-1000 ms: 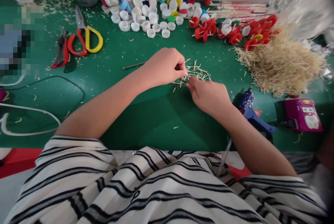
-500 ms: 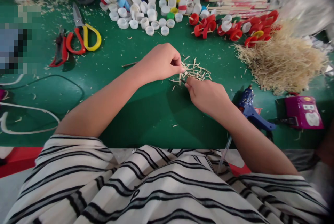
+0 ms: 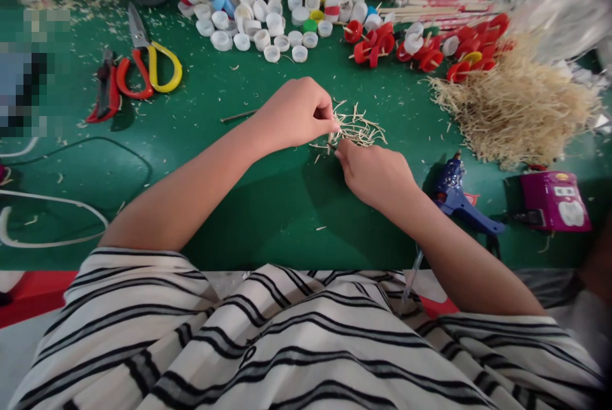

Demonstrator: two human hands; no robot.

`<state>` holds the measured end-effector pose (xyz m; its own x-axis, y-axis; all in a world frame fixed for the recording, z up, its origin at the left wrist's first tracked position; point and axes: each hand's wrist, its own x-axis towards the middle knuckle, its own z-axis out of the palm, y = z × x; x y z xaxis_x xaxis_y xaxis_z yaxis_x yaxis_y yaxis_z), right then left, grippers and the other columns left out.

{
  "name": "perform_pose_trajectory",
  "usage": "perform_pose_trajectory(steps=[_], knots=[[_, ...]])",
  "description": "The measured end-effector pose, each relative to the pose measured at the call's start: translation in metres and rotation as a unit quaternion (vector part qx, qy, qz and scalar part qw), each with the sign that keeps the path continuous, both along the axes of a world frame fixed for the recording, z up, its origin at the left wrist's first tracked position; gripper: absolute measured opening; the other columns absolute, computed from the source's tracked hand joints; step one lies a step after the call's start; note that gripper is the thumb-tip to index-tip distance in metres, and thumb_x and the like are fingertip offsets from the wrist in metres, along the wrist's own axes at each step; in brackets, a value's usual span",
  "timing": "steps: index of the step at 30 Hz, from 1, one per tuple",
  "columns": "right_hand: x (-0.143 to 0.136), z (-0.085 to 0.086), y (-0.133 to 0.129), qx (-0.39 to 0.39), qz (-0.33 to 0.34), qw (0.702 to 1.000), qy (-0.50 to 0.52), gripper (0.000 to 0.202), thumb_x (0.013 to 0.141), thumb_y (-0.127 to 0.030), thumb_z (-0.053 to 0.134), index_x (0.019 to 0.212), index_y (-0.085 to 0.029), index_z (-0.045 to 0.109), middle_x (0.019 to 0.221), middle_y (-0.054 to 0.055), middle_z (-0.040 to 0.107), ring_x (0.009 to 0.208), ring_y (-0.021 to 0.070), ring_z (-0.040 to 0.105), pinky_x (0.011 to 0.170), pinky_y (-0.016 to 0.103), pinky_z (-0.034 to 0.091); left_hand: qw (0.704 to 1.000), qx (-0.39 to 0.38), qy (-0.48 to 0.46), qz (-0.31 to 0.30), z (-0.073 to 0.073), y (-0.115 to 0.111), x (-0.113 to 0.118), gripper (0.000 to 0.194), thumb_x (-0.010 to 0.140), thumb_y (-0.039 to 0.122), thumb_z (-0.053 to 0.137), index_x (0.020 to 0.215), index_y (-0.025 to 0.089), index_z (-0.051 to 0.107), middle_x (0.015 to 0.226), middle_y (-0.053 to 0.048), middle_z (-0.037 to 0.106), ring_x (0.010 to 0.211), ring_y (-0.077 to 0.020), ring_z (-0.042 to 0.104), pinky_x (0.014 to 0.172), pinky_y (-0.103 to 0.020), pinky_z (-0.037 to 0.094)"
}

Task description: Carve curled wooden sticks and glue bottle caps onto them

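My left hand (image 3: 303,113) is pinched at the left edge of a small heap of pale curled strands (image 3: 363,128); what its fingertips hold is too small to name. Just below the heap is my right hand (image 3: 373,168), fingers closed around something dark and thin, mostly hidden. The fingertips of both hands are close together. A thin brown stick (image 3: 236,117) lies on the green table, partly behind my left forearm.
White and coloured bottle caps (image 3: 261,11) spread along the back. Scissors (image 3: 165,72) and red pruners (image 3: 108,91) lie left. Right are red caps on sticks (image 3: 375,46), a large strand pile (image 3: 521,110), a blue glue gun (image 3: 459,199) and a purple box (image 3: 557,203).
My right hand has shifted slightly left, nearer my left fingertips. The dark thin thing at its fingertips shows less. The whole view has also shifted slightly.
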<state>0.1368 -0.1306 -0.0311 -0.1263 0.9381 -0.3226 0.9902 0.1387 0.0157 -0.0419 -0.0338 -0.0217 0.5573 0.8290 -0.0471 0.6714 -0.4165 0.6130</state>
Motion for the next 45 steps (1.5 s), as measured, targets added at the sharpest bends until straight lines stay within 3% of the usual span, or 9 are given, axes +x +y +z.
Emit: perform_pose_trajectory(steps=[6, 10, 16, 30, 38, 45], knots=[[0.002, -0.001, -0.002, -0.002, 0.001, 1.000, -0.018, 0.046, 0.117, -0.038, 0.027, 0.138, -0.022, 0.064, 0.098, 0.016, 0.082, 0.091, 0.0328, 0.078, 0.065, 0.034, 0.031, 1.000, 0.015, -0.009, -0.022, 0.001, -0.006, 0.006, 0.015, 0.091, 0.031, 0.078, 0.081, 0.020, 0.082, 0.078, -0.006, 0.077, 0.080, -0.0187, 0.069, 0.077, -0.033, 0.050], [-0.001, -0.004, 0.005, 0.012, 0.014, 1.000, -0.016, 0.048, 0.117, -0.038, 0.025, 0.140, -0.021, 0.064, 0.102, 0.017, 0.082, 0.091, 0.0327, 0.078, 0.066, 0.035, 0.032, 1.000, 0.013, 0.008, 0.001, 0.004, -0.008, 0.007, 0.014, 0.092, 0.027, 0.077, 0.082, 0.019, 0.082, 0.082, -0.007, 0.078, 0.082, -0.0194, 0.070, 0.079, -0.034, 0.050], [-0.001, -0.004, -0.004, -0.011, 0.014, 0.999, -0.027, 0.049, 0.117, -0.037, 0.024, 0.140, -0.021, 0.064, 0.096, 0.018, 0.082, 0.084, 0.0329, 0.078, 0.067, 0.035, 0.035, 1.000, 0.009, 0.008, -0.002, 0.003, -0.003, -0.002, 0.016, 0.090, 0.029, 0.078, 0.078, 0.019, 0.080, 0.075, -0.005, 0.075, 0.071, -0.0159, 0.064, 0.072, -0.033, 0.047], [0.001, -0.001, 0.001, 0.023, -0.003, 0.999, -0.028, 0.050, 0.117, -0.042, 0.026, 0.141, -0.023, 0.065, 0.100, 0.015, 0.083, 0.087, 0.0309, 0.077, 0.063, 0.034, 0.025, 0.999, 0.038, -0.004, 0.006, -0.004, -0.008, 0.007, 0.018, 0.092, 0.029, 0.074, 0.078, 0.019, 0.076, 0.072, -0.004, 0.069, 0.075, -0.0173, 0.065, 0.074, -0.034, 0.044], [0.003, 0.000, 0.000, 0.024, 0.006, 0.999, -0.027, 0.047, 0.117, -0.039, 0.028, 0.141, -0.022, 0.064, 0.097, 0.015, 0.083, 0.085, 0.0298, 0.077, 0.063, 0.034, 0.025, 1.000, 0.010, 0.001, 0.005, -0.001, -0.008, 0.007, 0.018, 0.094, 0.030, 0.073, 0.081, 0.019, 0.077, 0.077, -0.007, 0.071, 0.078, -0.0195, 0.065, 0.076, -0.036, 0.043], [0.005, -0.002, -0.005, 0.005, 0.013, 1.000, -0.027, 0.044, 0.117, -0.036, 0.027, 0.136, -0.020, 0.063, 0.090, 0.016, 0.081, 0.080, 0.0314, 0.077, 0.061, 0.034, 0.027, 1.000, 0.019, -0.002, 0.003, -0.004, -0.009, 0.008, 0.021, 0.095, 0.026, 0.074, 0.078, 0.015, 0.073, 0.073, -0.004, 0.066, 0.072, -0.0145, 0.061, 0.074, -0.033, 0.040]])
